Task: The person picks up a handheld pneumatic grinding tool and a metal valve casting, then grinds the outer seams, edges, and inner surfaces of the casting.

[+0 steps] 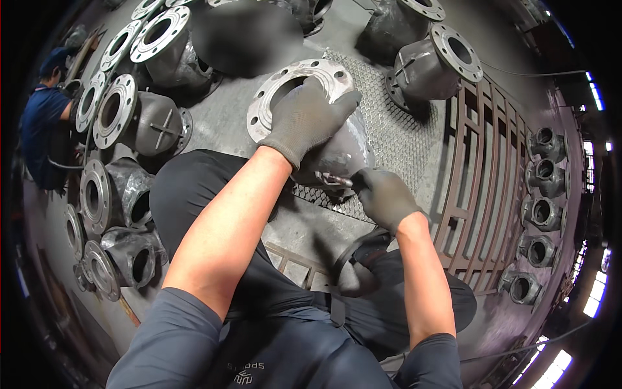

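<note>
L gloved hand (308, 120) gripping rim of flanged pipe casting (346, 148) on expanded-metal mesh (403, 137); R gloved hand (387, 198) closed on sm. metal tool (335, 180) by its nr side.

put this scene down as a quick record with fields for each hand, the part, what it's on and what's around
left hand: gloved, resting across the flange of a grey metal fitting
right hand: gloved, holding a small metal tool, kind unclear
surface under fitting: metal mesh
left side: more flanged fittings, a person in dark blue
right side: slatted metal frame, row of smaller fittings
</note>
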Demonstrator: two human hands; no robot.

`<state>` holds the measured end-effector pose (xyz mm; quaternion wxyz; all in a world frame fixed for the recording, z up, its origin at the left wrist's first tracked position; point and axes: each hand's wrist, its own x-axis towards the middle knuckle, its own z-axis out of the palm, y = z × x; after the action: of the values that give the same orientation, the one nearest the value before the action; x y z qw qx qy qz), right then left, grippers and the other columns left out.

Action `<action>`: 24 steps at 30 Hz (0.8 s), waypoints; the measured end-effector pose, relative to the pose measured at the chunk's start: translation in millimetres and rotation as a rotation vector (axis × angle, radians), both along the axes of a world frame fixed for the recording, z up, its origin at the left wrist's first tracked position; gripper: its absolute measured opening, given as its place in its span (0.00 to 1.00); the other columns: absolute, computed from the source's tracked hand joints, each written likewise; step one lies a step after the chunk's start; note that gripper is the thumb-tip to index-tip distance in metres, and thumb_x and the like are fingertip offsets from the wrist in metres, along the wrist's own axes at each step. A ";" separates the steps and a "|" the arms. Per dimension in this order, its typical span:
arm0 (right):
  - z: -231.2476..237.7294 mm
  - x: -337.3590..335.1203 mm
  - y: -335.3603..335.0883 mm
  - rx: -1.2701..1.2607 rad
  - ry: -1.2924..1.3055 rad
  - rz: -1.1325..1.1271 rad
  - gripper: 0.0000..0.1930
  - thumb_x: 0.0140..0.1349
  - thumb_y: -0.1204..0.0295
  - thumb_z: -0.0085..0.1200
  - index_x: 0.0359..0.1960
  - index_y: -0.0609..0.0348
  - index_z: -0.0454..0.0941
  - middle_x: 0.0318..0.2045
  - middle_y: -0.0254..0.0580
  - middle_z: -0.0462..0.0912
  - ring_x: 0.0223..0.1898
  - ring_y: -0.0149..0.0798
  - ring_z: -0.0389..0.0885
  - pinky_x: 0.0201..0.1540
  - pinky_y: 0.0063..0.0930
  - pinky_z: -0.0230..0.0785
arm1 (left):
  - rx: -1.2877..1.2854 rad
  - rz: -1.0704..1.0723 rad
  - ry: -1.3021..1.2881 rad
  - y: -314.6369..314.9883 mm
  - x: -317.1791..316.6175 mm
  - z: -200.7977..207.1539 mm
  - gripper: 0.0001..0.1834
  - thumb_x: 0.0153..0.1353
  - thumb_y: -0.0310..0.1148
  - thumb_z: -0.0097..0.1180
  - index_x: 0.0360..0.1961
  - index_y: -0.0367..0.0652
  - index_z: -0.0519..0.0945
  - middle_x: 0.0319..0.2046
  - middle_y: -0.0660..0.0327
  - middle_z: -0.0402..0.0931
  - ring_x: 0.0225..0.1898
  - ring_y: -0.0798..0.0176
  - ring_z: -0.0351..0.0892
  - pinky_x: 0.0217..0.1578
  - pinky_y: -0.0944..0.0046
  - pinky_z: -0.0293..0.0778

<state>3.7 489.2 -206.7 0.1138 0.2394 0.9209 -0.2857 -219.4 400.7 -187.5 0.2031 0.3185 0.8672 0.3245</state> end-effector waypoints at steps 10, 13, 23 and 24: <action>-4.2 5.1 9.3 -0.061 0.046 0.003 0.10 0.69 0.72 0.59 0.48 0.61 0.87 0.41 0.59 0.88 0.46 0.62 0.87 0.52 0.50 0.79 | 0.045 0.039 0.068 -1.9 0.3 -9.6 0.43 0.64 0.66 0.64 0.47 0.25 0.84 0.44 0.31 0.86 0.51 0.31 0.86 0.56 0.43 0.78; 9.1 -3.1 15.8 -0.107 0.062 -0.008 0.10 0.69 0.73 0.59 0.49 0.61 0.87 0.42 0.58 0.88 0.46 0.61 0.88 0.52 0.49 0.79 | 0.027 0.022 0.044 1.3 -0.4 -7.3 0.43 0.64 0.66 0.64 0.47 0.25 0.84 0.44 0.31 0.86 0.51 0.31 0.86 0.57 0.43 0.79; -1.4 -8.2 9.9 0.003 0.108 0.071 0.11 0.67 0.70 0.60 0.48 0.58 0.85 0.44 0.60 0.88 0.46 0.65 0.86 0.53 0.56 0.79 | 0.045 0.030 0.048 2.0 0.7 -6.2 0.44 0.63 0.67 0.64 0.47 0.25 0.83 0.44 0.31 0.86 0.51 0.31 0.86 0.56 0.42 0.78; -0.9 -7.9 9.7 0.002 0.107 0.071 0.11 0.67 0.70 0.60 0.48 0.58 0.85 0.44 0.60 0.88 0.46 0.65 0.86 0.53 0.56 0.79 | 0.027 0.027 0.043 1.7 1.9 -5.6 0.44 0.63 0.67 0.64 0.47 0.25 0.83 0.44 0.31 0.86 0.51 0.31 0.86 0.56 0.42 0.78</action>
<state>-4.2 498.9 -207.7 0.0740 0.1911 0.9339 -0.2930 -217.5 402.4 -193.1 0.1755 0.3164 0.8711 0.3319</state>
